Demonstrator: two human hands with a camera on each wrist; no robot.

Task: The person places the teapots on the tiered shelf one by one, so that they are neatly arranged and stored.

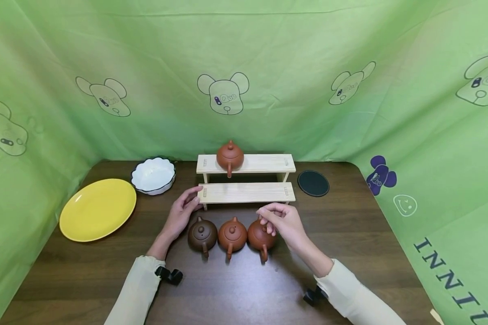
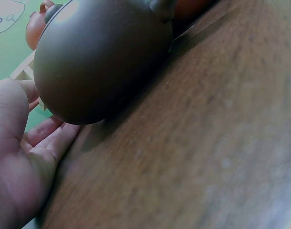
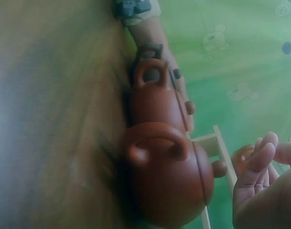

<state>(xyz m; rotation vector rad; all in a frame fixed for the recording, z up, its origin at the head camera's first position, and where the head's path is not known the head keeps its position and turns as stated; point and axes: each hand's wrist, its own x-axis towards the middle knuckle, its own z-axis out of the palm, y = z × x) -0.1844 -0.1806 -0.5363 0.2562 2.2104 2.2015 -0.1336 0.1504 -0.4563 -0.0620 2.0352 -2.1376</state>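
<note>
A light wooden stand has an upper shelf [image 1: 264,163] and a lower shelf [image 1: 244,193]. My left hand [image 1: 180,212] holds the lower shelf's left end between thumb and fingers. Near that hand sits a dark brown teapot [image 1: 202,234], which hides part of the fingers in the left wrist view. Beside it in a row stand a reddish-brown teapot [image 1: 232,237] and another reddish-brown teapot [image 1: 261,239]. Over this rightmost pot hovers my right hand [image 1: 282,223], fingers loosely bent and holding nothing; the right wrist view shows them apart from the lid knob [image 3: 220,168].
One more reddish-brown teapot [image 1: 230,156] stands on the upper shelf, left of its middle. At the left lie a yellow plate [image 1: 97,210] and a white scalloped bowl [image 1: 153,175]. A dark round coaster [image 1: 313,183] lies right of the stand. Green cloth [image 1: 154,126] hangs behind the table.
</note>
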